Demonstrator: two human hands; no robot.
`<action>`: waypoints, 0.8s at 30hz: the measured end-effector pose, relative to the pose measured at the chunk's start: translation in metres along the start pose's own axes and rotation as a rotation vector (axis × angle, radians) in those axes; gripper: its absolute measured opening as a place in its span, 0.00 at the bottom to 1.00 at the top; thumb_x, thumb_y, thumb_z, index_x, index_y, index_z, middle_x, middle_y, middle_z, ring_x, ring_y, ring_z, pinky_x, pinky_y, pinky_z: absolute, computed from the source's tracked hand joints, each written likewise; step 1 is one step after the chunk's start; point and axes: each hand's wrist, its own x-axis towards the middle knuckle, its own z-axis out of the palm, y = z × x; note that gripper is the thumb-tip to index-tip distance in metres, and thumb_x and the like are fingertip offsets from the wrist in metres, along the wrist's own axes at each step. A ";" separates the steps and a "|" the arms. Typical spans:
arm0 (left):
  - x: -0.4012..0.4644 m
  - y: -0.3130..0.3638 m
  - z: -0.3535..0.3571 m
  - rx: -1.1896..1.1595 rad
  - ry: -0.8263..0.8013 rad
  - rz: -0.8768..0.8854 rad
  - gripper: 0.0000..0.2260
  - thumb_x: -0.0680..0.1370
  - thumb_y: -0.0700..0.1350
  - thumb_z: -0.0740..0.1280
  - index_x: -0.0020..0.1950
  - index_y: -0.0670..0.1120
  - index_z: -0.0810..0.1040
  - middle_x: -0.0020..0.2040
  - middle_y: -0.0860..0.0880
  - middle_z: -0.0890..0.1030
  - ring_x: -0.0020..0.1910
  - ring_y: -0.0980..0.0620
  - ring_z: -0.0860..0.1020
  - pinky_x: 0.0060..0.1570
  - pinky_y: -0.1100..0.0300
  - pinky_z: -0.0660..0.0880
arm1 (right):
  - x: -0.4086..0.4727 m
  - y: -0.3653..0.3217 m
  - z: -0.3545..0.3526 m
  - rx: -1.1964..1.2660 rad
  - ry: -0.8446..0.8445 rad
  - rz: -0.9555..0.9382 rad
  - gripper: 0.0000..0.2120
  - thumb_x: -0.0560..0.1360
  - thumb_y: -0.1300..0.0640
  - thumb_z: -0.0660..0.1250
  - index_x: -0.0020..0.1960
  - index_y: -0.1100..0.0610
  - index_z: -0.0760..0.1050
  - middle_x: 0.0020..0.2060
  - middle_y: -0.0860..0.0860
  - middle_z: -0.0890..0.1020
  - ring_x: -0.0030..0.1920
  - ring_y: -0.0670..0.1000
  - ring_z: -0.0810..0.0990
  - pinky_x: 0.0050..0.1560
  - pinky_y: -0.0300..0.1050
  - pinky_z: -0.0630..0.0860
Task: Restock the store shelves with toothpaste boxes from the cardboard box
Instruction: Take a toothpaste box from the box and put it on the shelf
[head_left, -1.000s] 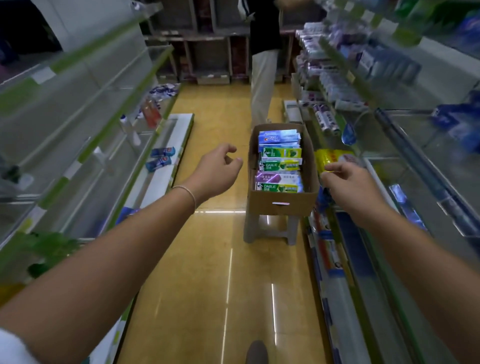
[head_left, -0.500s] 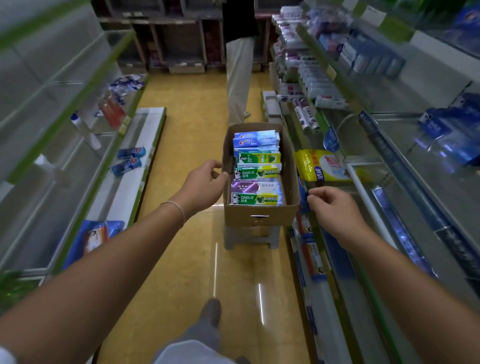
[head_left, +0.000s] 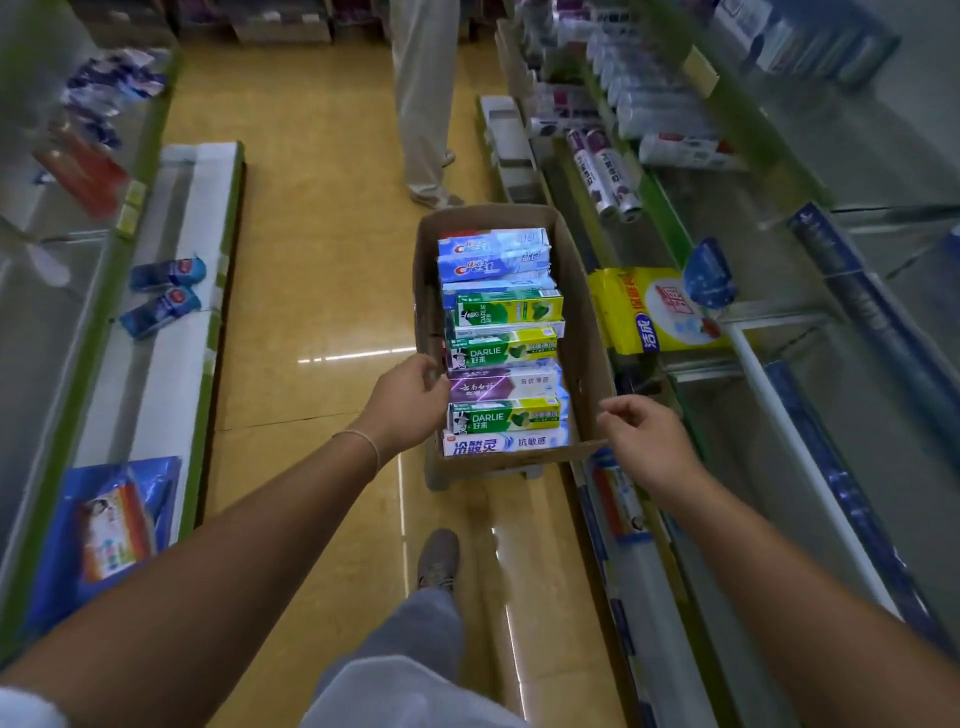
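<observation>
Toothpaste boxes (head_left: 501, 343): Crest, Darlie labels

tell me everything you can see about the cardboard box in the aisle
The brown open-topped cardboard box stands upright in the aisle on a pale support, close by the right-hand shelving. Its walls look plain and slightly worn. It is full of flat-lying toothpaste boxes in a row from near to far: white-blue, green Darlie, purple, more green Darlie, then blue Crest. The left hand is at its left wall beside the purple box; whether it touches is unclear. The right hand hangs just off the near right corner, holding nothing.
</observation>
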 end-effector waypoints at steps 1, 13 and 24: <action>0.013 -0.005 0.001 0.011 -0.024 -0.009 0.14 0.81 0.47 0.61 0.64 0.43 0.73 0.53 0.46 0.80 0.50 0.47 0.78 0.51 0.51 0.78 | 0.010 0.000 0.007 -0.008 -0.002 0.032 0.07 0.78 0.59 0.67 0.55 0.56 0.79 0.41 0.43 0.80 0.41 0.39 0.77 0.36 0.33 0.70; 0.114 -0.041 0.054 -0.091 -0.330 -0.226 0.11 0.81 0.46 0.60 0.59 0.42 0.74 0.50 0.42 0.80 0.42 0.47 0.78 0.40 0.54 0.76 | 0.087 0.023 0.066 -0.041 -0.056 0.266 0.13 0.79 0.60 0.66 0.63 0.58 0.76 0.47 0.46 0.79 0.46 0.43 0.77 0.41 0.35 0.71; 0.133 -0.064 0.109 -0.244 -0.388 -0.495 0.06 0.77 0.40 0.62 0.45 0.41 0.77 0.45 0.38 0.81 0.39 0.44 0.75 0.39 0.56 0.70 | 0.147 0.048 0.105 -0.075 -0.171 0.458 0.10 0.76 0.65 0.61 0.53 0.60 0.79 0.40 0.55 0.80 0.34 0.50 0.75 0.31 0.40 0.68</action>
